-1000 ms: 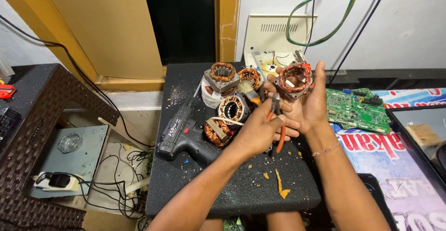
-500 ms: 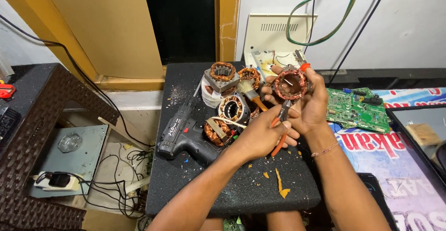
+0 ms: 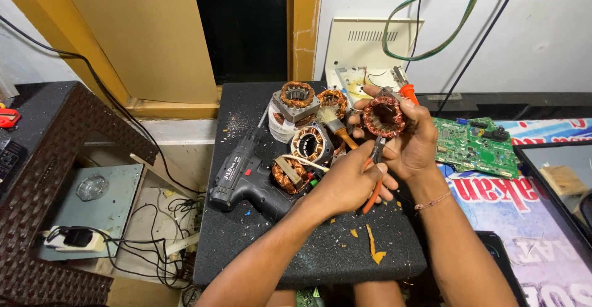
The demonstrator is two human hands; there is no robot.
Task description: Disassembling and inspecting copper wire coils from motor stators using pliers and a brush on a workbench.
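Copper windings ring the round motor stator [image 3: 383, 117] that the right hand [image 3: 414, 143] grips and lifts above the far edge of the bench [image 3: 308, 245], fingers wrapped around its rim. The left hand [image 3: 348, 182] is closed on orange-handled pliers [image 3: 373, 174], whose nose points up at the stator's lower edge; whether the tips touch the winding cannot be told.

At 9 o'clock from the hands lies a black cordless drill [image 3: 246, 180] on its side, its handle reaching toward the left forearm. Between drill and hands sit more stators: one with a white lining [image 3: 310, 145], one lower with loose copper coils [image 3: 287, 173], and at 11 o'clock two stacked on a pale roll [image 3: 296, 97]. A brush with a wooden handle [image 3: 336, 122] lies just beside the held stator, partly hidden by the left hand's fingers.

At 3 o'clock a green circuit board [image 3: 475, 145] rests on a printed banner [image 3: 542, 220]. At 12 o'clock a cream plastic box [image 3: 370, 45] leans on the wall, with green and black cables [image 3: 456, 23] hanging across it. Orange scraps [image 3: 373, 248] dot the bench near the forearms
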